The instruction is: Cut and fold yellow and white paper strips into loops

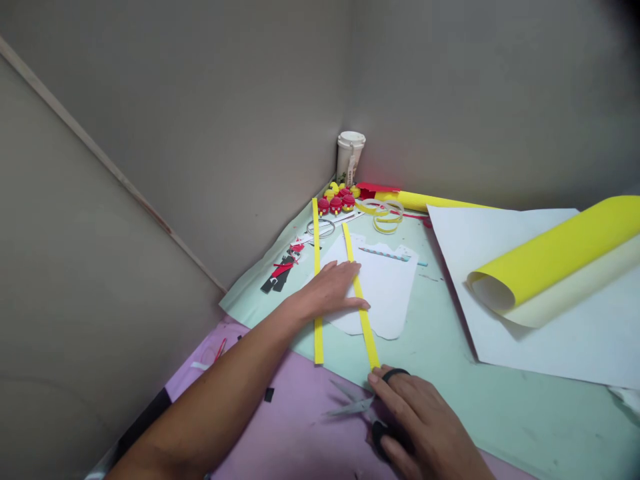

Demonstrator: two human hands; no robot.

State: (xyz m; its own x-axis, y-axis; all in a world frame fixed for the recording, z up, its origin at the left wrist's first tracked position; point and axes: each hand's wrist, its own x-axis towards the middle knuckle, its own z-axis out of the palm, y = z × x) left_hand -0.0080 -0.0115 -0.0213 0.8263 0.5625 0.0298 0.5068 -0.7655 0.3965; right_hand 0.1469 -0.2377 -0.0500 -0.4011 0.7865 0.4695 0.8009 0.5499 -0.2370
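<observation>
My left hand (336, 287) lies flat with fingers outstretched, pressing on a yellow paper strip (367, 333) and the white cut-out paper (393, 303) beneath it. My right hand (423, 413) is wrapped round a pair of scissors (357, 405), whose blades are spread apart and point left. Its index fingertip touches the near end of that same strip. A second yellow strip (319, 340) runs roughly parallel on the left, passing by my left wrist. Above my left hand, a blue patterned pencil (384, 254) rests on the white paper.
A yellow paper roll (555, 260) lies on a large white sheet (525, 350) at right. Behind are red-and-yellow balls (336, 205), a lidded cup (351, 157), curled strips (387, 217) and a metal ring (321, 228). Black and red scraps (280, 270) lie left. Grey walls meet behind.
</observation>
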